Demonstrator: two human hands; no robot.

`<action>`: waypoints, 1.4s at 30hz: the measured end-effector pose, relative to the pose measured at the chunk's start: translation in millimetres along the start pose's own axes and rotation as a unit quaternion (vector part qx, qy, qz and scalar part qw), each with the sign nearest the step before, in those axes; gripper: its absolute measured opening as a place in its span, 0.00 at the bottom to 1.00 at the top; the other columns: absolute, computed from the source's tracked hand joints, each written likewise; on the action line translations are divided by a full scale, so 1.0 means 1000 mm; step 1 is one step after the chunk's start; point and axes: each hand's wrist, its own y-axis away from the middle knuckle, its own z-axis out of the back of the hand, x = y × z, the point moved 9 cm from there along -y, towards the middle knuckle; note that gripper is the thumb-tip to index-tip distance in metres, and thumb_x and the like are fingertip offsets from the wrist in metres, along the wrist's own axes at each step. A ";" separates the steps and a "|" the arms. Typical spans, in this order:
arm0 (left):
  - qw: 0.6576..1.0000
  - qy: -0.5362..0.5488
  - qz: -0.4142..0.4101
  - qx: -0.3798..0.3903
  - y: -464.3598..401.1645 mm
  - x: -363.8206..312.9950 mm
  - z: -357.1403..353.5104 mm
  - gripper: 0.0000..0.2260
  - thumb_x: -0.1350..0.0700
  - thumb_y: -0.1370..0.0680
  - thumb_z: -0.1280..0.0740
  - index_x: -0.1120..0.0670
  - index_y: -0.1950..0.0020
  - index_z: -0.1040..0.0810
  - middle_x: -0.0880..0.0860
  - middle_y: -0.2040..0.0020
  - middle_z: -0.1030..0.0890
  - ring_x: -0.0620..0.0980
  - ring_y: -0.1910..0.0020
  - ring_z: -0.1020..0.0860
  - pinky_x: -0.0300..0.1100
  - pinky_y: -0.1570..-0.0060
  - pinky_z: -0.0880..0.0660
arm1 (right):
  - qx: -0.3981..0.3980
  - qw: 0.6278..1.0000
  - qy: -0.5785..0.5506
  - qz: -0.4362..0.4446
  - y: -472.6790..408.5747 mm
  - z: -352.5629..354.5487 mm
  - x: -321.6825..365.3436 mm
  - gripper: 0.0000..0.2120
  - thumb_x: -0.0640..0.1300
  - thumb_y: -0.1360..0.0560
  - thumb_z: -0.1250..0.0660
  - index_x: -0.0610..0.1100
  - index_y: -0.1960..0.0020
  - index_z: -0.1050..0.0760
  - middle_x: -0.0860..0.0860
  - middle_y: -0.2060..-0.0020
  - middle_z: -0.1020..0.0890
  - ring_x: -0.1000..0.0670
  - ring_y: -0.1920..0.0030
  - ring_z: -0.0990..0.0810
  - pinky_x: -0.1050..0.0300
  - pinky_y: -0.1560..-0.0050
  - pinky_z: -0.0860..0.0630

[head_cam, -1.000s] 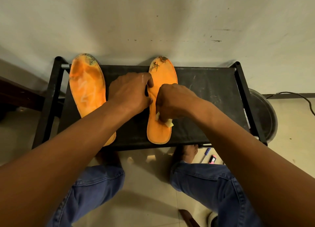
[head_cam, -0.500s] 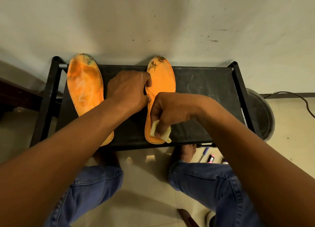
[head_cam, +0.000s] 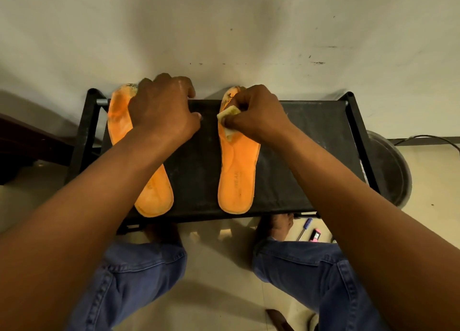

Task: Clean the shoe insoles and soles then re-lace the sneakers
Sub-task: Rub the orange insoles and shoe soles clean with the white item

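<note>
- My right hand pinches a small pale cloth, fingers curled round it, pressing it on the far, toe end of the right insole.
- My left hand hovers or rests over the far part of the left insole, fingers loosely bent and holding nothing; whether it touches I cannot tell.
- Both orange insoles lie lengthwise, well apart, on a black rack against the wall, dark stains at their toe ends.
- Near the rack, on the floor by my right foot, lie a pen and a small pink object.
</note>
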 end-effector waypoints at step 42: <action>0.979 0.092 0.151 0.101 -0.009 0.071 0.023 0.18 0.61 0.24 0.31 0.52 0.34 0.21 0.56 0.37 0.20 0.59 0.40 0.21 0.49 0.45 0.24 | 0.164 0.893 -0.363 -0.207 0.014 -0.101 0.063 0.10 0.30 0.26 0.30 0.34 0.45 0.24 0.36 0.52 0.16 0.40 0.57 0.14 0.43 0.56 0.15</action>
